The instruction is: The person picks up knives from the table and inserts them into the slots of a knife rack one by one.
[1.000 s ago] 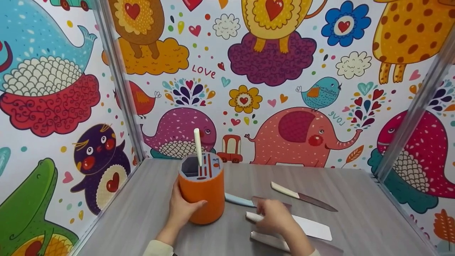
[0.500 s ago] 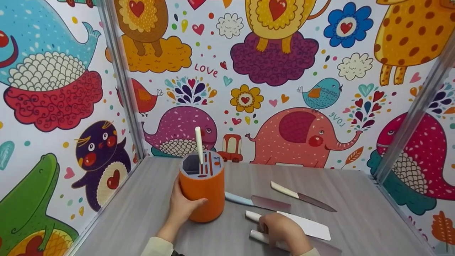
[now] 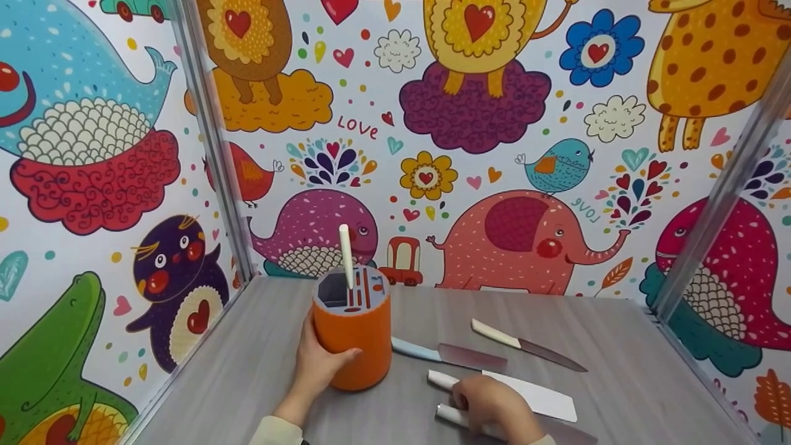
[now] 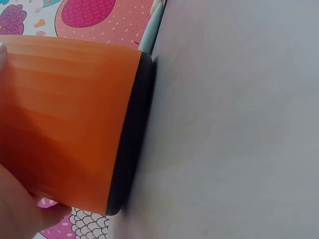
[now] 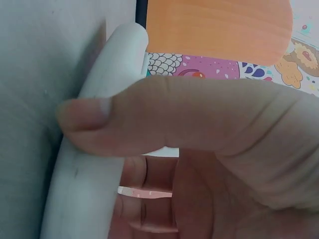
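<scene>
My left hand (image 3: 321, 358) holds the side of an upright orange knife block (image 3: 355, 346), with the thumb across its front. A cream-handled utensil (image 3: 345, 256) stands in a slot of its grey top. My right hand (image 3: 491, 402) is over the nearest knife (image 3: 453, 415). In the right wrist view its thumb (image 5: 124, 117) lies across the pale handle (image 5: 84, 184), with curled fingers on the other side. The hand hides part of the handle; its wide blade (image 3: 571, 432) lies on the table. Just beyond lies a white-bladed cleaver (image 3: 537, 395).
Farther back lie a blue-handled cleaver (image 3: 457, 355) and a cream-handled pointed knife (image 3: 531, 346) on the grey wood-look table (image 3: 247, 346). Cartoon-printed panels with metal corner posts (image 3: 216, 142) stand at the back and both sides.
My right hand has moved nearer, from over the white cleaver's handle to the nearest knife's handle, and now grips it. My left hand and the knife block have stayed in place.
</scene>
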Demonstrator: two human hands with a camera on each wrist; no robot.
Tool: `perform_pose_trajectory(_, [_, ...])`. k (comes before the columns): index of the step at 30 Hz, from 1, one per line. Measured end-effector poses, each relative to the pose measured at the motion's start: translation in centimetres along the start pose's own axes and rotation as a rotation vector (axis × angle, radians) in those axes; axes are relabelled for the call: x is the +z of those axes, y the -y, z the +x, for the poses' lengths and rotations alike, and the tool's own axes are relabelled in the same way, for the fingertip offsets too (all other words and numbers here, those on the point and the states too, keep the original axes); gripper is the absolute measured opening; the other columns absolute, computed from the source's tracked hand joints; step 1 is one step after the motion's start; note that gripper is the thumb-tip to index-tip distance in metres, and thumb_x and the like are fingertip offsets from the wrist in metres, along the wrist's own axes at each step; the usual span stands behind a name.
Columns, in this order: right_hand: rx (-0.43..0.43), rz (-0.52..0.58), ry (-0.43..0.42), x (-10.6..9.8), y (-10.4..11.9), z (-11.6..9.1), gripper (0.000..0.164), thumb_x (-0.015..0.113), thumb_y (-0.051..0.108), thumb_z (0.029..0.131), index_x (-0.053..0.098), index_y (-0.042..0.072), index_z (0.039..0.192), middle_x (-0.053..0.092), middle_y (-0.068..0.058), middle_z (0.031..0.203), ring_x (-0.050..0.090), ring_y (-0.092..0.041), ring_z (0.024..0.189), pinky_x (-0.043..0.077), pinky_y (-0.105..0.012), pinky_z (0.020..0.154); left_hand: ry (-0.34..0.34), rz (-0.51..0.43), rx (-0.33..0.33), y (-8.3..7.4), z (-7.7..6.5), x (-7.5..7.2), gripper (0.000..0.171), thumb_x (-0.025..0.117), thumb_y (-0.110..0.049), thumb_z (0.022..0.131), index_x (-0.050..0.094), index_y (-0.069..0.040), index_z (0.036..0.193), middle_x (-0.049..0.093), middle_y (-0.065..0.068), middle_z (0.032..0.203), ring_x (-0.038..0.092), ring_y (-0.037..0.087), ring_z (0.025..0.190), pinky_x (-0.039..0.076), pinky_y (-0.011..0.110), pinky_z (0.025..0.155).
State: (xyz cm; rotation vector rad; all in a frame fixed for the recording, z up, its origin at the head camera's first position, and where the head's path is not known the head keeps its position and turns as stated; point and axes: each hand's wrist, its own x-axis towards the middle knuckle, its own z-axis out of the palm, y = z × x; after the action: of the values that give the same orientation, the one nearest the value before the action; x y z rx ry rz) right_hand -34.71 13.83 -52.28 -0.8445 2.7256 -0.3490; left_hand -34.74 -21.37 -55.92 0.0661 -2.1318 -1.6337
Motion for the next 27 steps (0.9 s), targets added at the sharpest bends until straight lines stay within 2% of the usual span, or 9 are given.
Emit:
perform_pose_trajectory(6, [-0.030, 0.072, 0.010, -1.0, -0.4, 0.0, 0.038, 0.081, -0.010, 0.062, 0.062, 0.017, 0.081, 0.053, 0.009, 0.072, 0.043, -0.008, 0.065, 0.038, -0.027, 0.057, -0.007, 0.004, 0.005, 0.1, 0.1, -0.2, 0.124, 0.099, -0.035, 0.075, 0.019, -0.019, 0.168, 0.042, 0.009, 0.164, 0.048, 0.033, 0.143, 0.034, 0.062, 0.127])
perform_pose_trajectory(14, [-0.252, 0.315, -0.006, -4.5, -1.0, -1.3, 0.035, 0.081, -0.006, 0.066, 0.066, 0.016, 0.089, 0.062, 0.011, 0.078, 0.057, -0.001, 0.071, 0.049, -0.021, 0.062, -0.023, 0.037, -0.002, 0.2, 0.0, -0.3, 0.125, 0.100, -0.032, 0.073, 0.020, -0.016, 0.168, 0.042, 0.011, 0.164, 0.049, 0.034, 0.142, 0.035, 0.063, 0.127])
perform_pose_trajectory(20, [-0.310, 0.431, -0.106, -7.1, -0.5, -3.5, 0.035, 0.081, -0.003, 0.073, 0.067, 0.018, 0.098, 0.064, 0.007, 0.084, 0.061, -0.004, 0.075, 0.056, -0.023, 0.066, -0.017, 0.039, -0.002, 0.0, 0.0, -0.1, 0.126, 0.100, -0.034, 0.073, 0.019, -0.016, 0.168, 0.041, 0.012, 0.165, 0.049, 0.035, 0.142, 0.035, 0.063, 0.127])
perform_pose_trajectory(27, [-0.357, 0.596, -0.271, -8.1, 0.2, -5.6, 0.035, 0.083, 0.007, 0.082, 0.064, 0.013, 0.111, 0.071, -0.006, 0.099, 0.068, -0.010, 0.083, 0.063, -0.028, 0.071, -0.015, 0.037, 0.001, 0.1, 0.0, -0.1, 0.125, 0.099, -0.034, 0.074, 0.019, -0.016, 0.168, 0.041, 0.011, 0.165, 0.048, 0.035, 0.143, 0.035, 0.063, 0.127])
